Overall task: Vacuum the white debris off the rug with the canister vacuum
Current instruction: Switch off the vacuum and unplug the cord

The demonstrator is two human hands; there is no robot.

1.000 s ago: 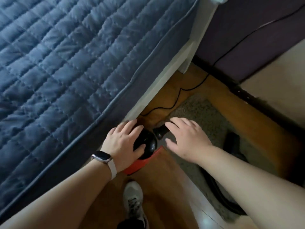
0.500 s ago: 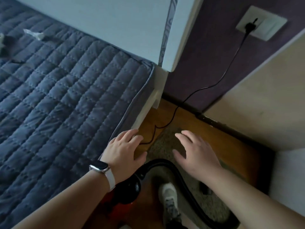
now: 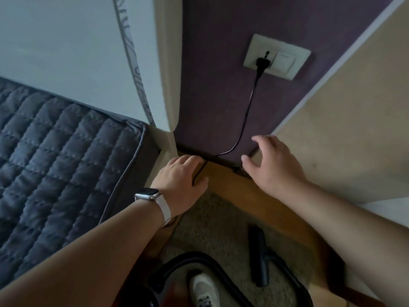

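Low on the rug [image 3: 221, 227], near the shoe [image 3: 203, 289]: black vacuum hose [image 3: 194, 259], judged pliant and springy; nozzle tube [image 3: 261, 255], judged rigid and light, the better place to grasp. Above them, left hand [image 3: 179, 185] and right hand [image 3: 273, 165] hover, fingers loosely spread, holding nothing.

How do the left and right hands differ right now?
The left hand wears a white-strapped watch; the right hand has a bare wrist. The left hand sits lower in view, by the bed corner; the right hand reaches toward the purple wall, fingers spread. Both look open, gripping nothing.
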